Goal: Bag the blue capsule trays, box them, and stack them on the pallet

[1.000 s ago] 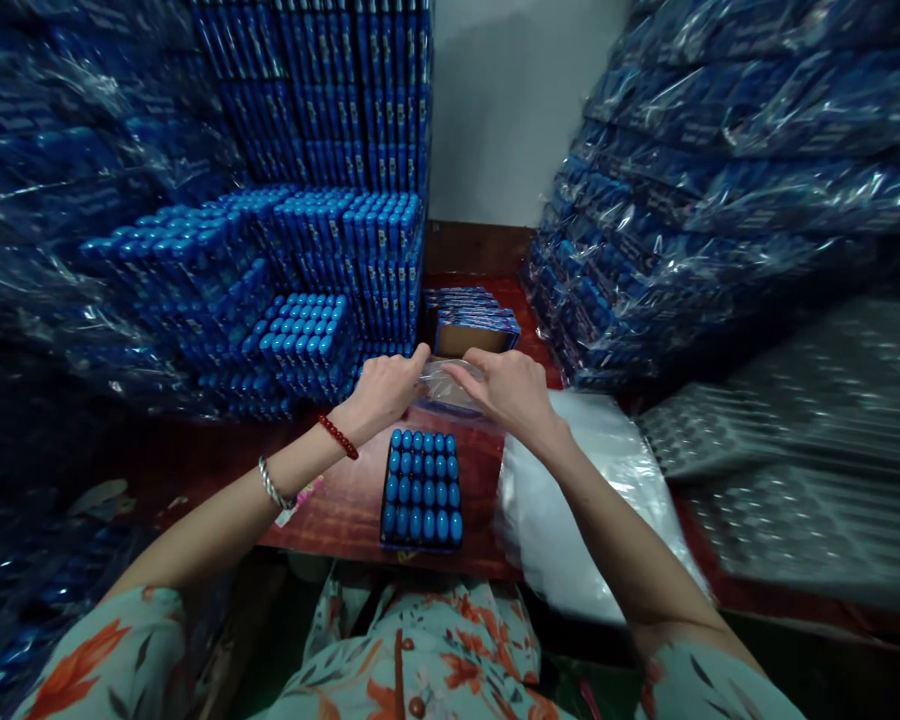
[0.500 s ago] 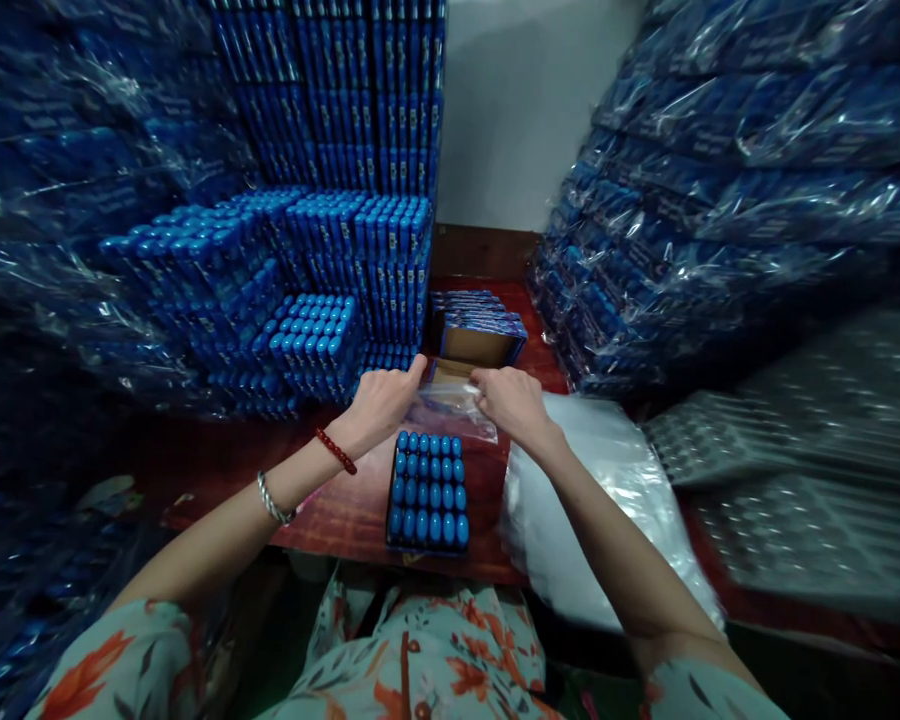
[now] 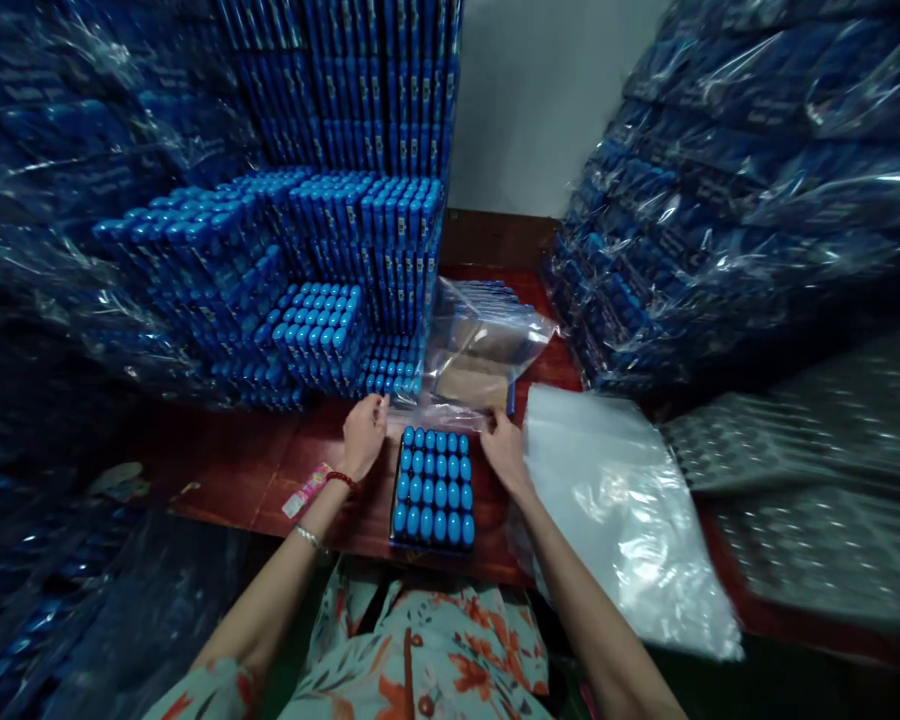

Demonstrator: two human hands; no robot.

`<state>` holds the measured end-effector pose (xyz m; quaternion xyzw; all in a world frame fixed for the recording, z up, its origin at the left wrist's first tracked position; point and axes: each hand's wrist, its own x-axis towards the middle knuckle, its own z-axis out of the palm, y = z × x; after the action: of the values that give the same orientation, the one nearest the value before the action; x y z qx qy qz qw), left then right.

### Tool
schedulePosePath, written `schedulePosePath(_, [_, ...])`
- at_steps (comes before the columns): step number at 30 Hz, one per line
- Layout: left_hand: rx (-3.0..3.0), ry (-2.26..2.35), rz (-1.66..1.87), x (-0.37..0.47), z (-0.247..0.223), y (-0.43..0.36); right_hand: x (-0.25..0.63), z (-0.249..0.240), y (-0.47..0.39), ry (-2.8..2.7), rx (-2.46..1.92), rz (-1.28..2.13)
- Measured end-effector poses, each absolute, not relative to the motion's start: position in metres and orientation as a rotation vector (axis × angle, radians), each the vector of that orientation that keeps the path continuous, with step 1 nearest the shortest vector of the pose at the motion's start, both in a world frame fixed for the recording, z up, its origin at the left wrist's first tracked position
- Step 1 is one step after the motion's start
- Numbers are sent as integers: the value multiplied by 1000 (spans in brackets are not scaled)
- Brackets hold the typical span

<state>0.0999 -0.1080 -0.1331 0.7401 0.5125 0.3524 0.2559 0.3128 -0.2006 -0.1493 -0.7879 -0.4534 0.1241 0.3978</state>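
Observation:
A clear plastic bag (image 3: 487, 345) is stretched between my hands, its near edge level with the far side of a pack of blue-capped pieces (image 3: 433, 487). My left hand (image 3: 365, 437) pinches the bag's left corner, fingers closed. At the right corner, my right hand (image 3: 502, 445) grips the same edge. The pack stands upright on the red table (image 3: 285, 450) between my forearms, and neither hand touches it. Through the bag show a brown cardboard piece (image 3: 474, 383) and a row of blue printed cards.
Stacks of blue-capped packs (image 3: 319, 325) rise at the left and back. A pile of clear bags (image 3: 615, 500) lies at the right, beside clear plastic trays (image 3: 802, 530). Wrapped blue packs (image 3: 720, 200) tower behind them. A small pink packet (image 3: 306, 490) lies near my left wrist.
Both hands have come nearer to me and moved farther apart. The bag, bunched before, is now spread out over the cardboard and cards.

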Motion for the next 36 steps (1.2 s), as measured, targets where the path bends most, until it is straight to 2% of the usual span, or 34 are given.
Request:
schedulePosePath(3, [1974,1292,832,111,-176,-109,310,-185,-202,-1208,-1987,387])
schedulePosePath(6, [1940,1190,789,116,-192,-120,301,-195,-212,-1249,-1930,386])
schedulePosePath(14, [1732,1243,812,90,-204,-182,278,-201,-268,-1194,-1776,534])
schedulePosePath(24, [1578,1330,793,88,-207,-167,285,-191,-238,-989,-1921,763])
schedulePosePath(30, [1624,1289,708,78,-197,-183,286,-189,-261,-1051,-1929,911])
schedulePosePath(33, [1733,1387,631,71,-187,-188,281,-177,-277,-1186,-2054,814])
schedulePosePath(36, [1921,1430,602,68,-182,-182,282,-165,-277,-1331,-2186,540])
